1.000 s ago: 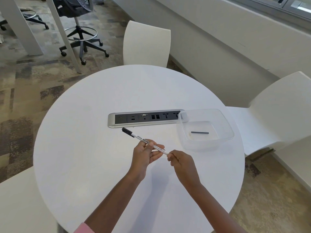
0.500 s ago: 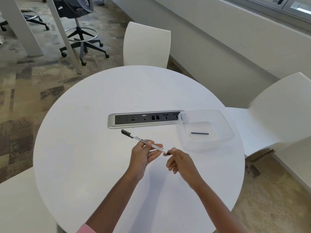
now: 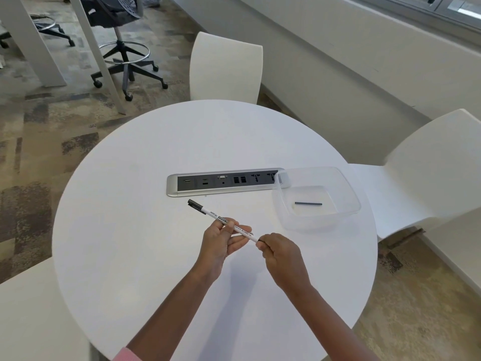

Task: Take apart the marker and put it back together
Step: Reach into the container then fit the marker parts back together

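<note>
A slim white whiteboard marker (image 3: 212, 215) with a black cap at its far-left end is held slanted above the round white table (image 3: 130, 230). My left hand (image 3: 221, 241) pinches the barrel near its middle. My right hand (image 3: 279, 254) is closed around the marker's near-right end, which is hidden inside the fingers. A thin dark rod-like part (image 3: 308, 203) lies in a clear plastic tub (image 3: 346, 188) to the right.
A silver power and data socket strip (image 3: 223, 182) is set into the table beyond the hands, its right end under the tub. White chairs stand behind (image 3: 226, 66), to the right (image 3: 429, 165) and at the near left. A black office chair (image 3: 122, 35) is farther back.
My right hand's fingers have closed more tightly round the marker's end. The marker and my left hand stay almost where they were.
</note>
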### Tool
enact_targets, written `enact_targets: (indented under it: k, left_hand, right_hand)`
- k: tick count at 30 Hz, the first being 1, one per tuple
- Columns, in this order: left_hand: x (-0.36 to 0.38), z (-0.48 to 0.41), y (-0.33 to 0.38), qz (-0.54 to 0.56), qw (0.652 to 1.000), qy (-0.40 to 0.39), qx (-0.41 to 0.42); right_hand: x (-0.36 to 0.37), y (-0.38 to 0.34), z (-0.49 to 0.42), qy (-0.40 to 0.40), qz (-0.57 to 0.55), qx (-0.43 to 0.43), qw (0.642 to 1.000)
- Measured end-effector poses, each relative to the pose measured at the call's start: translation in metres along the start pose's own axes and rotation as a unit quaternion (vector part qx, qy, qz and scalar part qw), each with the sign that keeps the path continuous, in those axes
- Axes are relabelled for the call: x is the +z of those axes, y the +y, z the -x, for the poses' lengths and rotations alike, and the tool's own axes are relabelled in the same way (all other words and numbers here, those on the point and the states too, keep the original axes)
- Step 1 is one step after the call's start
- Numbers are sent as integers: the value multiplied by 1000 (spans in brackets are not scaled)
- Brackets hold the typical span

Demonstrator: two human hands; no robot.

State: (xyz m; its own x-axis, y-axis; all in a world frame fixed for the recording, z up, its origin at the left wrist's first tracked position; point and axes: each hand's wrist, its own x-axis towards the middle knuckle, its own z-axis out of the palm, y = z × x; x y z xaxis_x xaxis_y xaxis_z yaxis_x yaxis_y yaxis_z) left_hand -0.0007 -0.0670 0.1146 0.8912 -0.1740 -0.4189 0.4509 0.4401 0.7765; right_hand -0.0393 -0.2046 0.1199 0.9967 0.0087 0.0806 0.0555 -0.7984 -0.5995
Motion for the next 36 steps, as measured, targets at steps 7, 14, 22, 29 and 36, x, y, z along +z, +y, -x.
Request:
enact_targets:
  k: [7, 14, 22, 29, 36]
  left_hand:
    - [-1, 3, -1, -62, 997, -32, 17]
    - [-4, 4, -1, -98, 993, -71, -8]
    - [-7, 3, 0, -98, 993, -56, -23]
    - [-7, 0, 1, -136, 990, -29, -8]
    - [-13, -1, -4, -196, 981, -7, 0]
  right_hand:
    - [-4, 2, -2, -62, -276, 195, 939]
    - [-11, 9, -3, -219, -518, 396, 726]
    - [-14, 12, -2, -213, -413, 303, 832]
    - [-1, 6, -13, -56, -250, 180, 950]
    - [4, -7, -13, -89, -160, 89, 979]
